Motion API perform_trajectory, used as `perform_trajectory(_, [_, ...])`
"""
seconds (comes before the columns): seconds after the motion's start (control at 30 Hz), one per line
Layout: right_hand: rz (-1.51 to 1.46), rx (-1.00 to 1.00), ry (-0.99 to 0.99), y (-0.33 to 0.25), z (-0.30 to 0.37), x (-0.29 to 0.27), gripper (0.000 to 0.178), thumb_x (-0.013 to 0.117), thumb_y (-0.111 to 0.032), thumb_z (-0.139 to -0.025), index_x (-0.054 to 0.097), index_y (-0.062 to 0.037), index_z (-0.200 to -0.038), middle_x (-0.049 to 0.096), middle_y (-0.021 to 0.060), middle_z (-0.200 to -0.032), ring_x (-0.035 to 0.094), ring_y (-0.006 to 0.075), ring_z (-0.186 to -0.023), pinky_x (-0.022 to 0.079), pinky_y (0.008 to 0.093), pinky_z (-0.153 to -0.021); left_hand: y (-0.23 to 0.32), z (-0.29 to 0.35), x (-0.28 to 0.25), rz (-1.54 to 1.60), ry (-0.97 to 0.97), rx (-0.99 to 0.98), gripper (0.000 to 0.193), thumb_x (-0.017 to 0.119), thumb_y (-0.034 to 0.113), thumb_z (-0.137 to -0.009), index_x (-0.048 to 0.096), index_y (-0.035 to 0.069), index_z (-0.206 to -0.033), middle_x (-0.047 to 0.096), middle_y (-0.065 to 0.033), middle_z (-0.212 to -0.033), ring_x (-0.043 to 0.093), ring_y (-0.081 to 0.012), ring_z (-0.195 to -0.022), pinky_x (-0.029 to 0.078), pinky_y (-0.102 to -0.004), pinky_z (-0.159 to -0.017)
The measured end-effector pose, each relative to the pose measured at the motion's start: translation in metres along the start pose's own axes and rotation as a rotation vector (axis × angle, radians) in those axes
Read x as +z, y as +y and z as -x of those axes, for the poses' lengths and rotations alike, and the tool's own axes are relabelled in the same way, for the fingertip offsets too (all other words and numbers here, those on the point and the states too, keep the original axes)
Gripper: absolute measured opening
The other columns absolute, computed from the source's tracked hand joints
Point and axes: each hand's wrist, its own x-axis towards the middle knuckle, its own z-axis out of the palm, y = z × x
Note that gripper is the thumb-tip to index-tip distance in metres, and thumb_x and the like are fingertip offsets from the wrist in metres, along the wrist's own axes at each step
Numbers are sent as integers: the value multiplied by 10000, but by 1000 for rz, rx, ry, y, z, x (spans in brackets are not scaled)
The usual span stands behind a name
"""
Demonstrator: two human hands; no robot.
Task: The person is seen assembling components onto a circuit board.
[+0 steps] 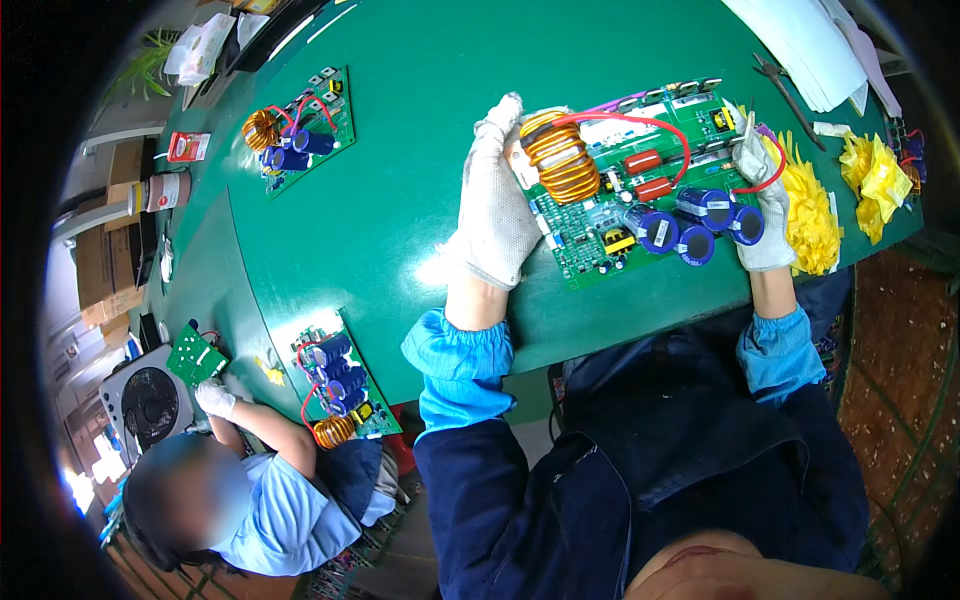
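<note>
Green circuit board (625, 190), white-gloved hands (497, 210)

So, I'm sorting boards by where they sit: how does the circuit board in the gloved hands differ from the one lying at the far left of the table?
The held circuit board is gripped at both ends by the left hand and right hand; the far circuit board lies untouched on the green table. The held one looks larger, being nearer the camera. Its copper coil sits toward the person's left hand; the far board's coil overhangs its left edge. Both are green, with blue capacitors and red wires.
</note>
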Motion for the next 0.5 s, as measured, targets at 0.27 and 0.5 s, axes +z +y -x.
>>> perform_trajectory(0.27, [285, -25, -1, 30, 16, -18, 535, 535, -33, -921, 462, -32, -1451, 448, 118, -1520, 417, 243, -1408, 316, 350, -1174, 7, 8, 8, 124, -26, -14, 254, 623, 322, -982, 643, 75, -1041, 672, -37, -907, 667, -149, -844, 566, -334, -788])
perform_trajectory(0.5, [572, -37, 16, 56, 31, -33, 553, 420, -87, -1000, 341, -32, -1545, 351, 116, -1598, 328, 245, -1476, 257, 345, -1210, 10, 14, 13, 32, -77, 1, 382, 588, 364, -996, 665, 13, -1125, 710, -67, -1000, 685, -146, -894, 571, -323, -821])
